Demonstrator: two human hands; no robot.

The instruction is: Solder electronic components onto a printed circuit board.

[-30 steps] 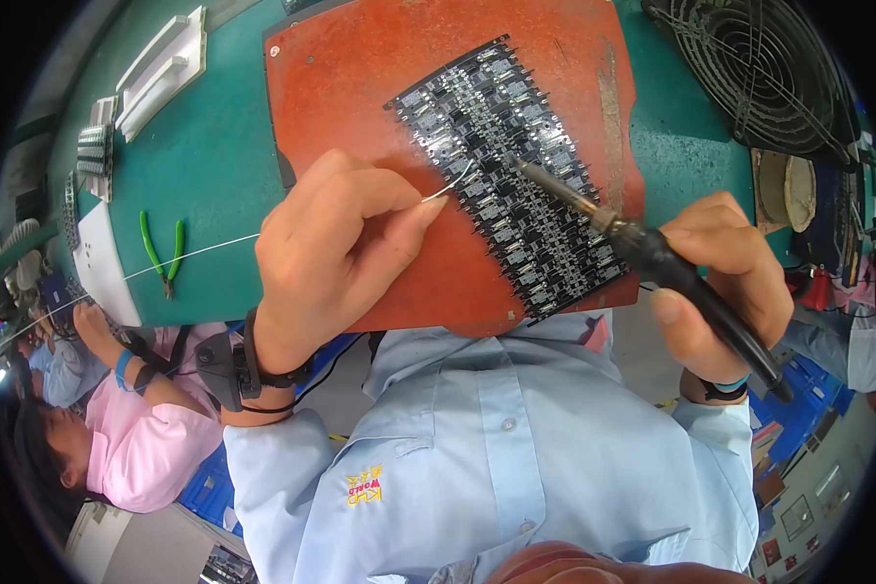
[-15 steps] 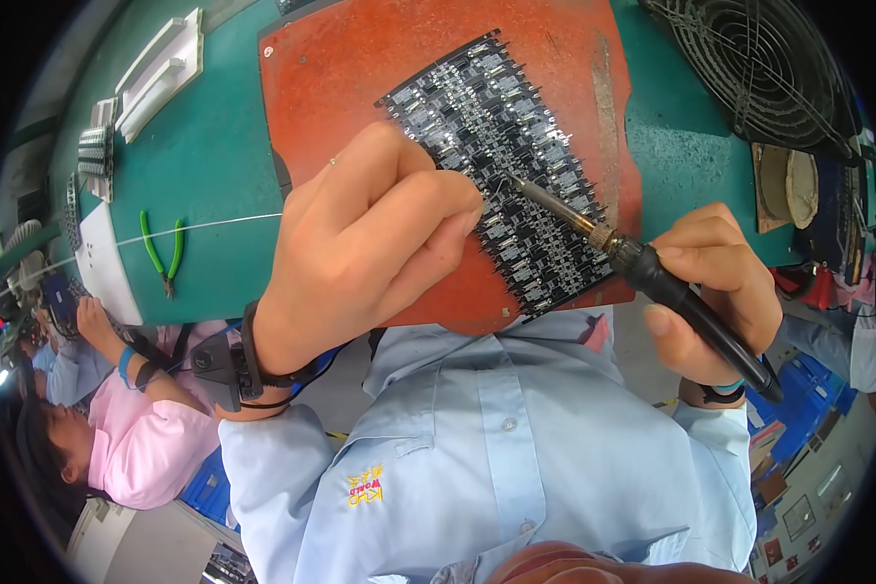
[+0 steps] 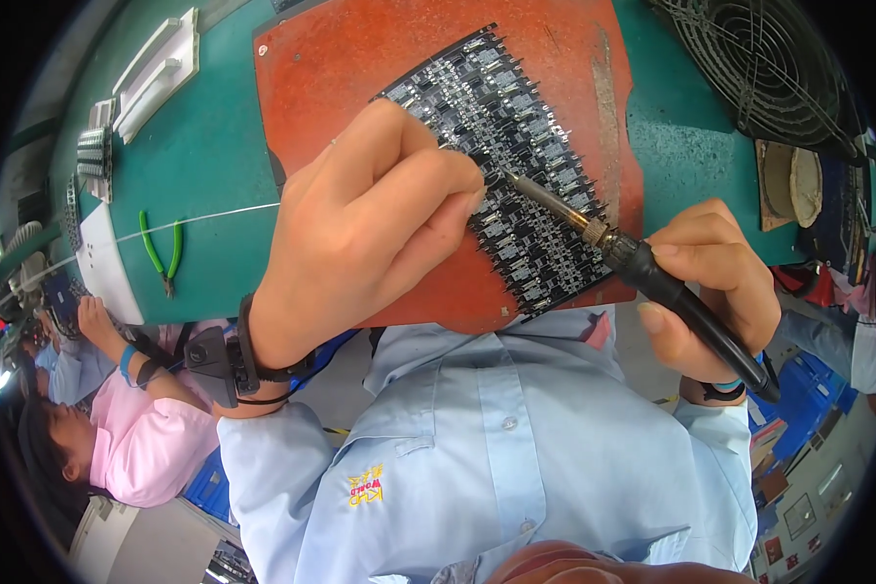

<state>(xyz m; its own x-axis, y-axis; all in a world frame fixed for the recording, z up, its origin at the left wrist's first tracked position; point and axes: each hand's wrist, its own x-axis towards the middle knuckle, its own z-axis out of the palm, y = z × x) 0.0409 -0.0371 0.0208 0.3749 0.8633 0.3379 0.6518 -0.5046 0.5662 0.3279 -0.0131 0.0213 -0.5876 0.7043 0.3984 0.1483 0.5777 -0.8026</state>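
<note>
A black panel of circuit boards [image 3: 545, 200], crowded with small parts, lies at a slant on the orange-red mat [image 3: 336, 49]. My right hand [image 3: 725, 277] is closed around the black handle of a soldering iron [image 3: 686, 300]. The iron's metal tip points left and ends over the middle of the panel. Just left of that tip, my left hand [image 3: 365, 229] is closed in a pinch above the panel's left part, covering some of it. A thin silvery solder wire [image 3: 229, 211] runs from the far left into this hand; its end at the fingertips is hidden.
Green-handled cutters [image 3: 175, 251] and a white sheet [image 3: 109, 268] lie left on the green table [image 3: 214, 117]. White trays [image 3: 161, 73] sit behind them. A black fan guard [image 3: 754, 68] and a spool [image 3: 805, 190] are at right. Another person [image 3: 156, 428] works at the left.
My left hand has shifted slightly up and left. The iron's tip has moved slightly the same way. The panel has slid up a little.
</note>
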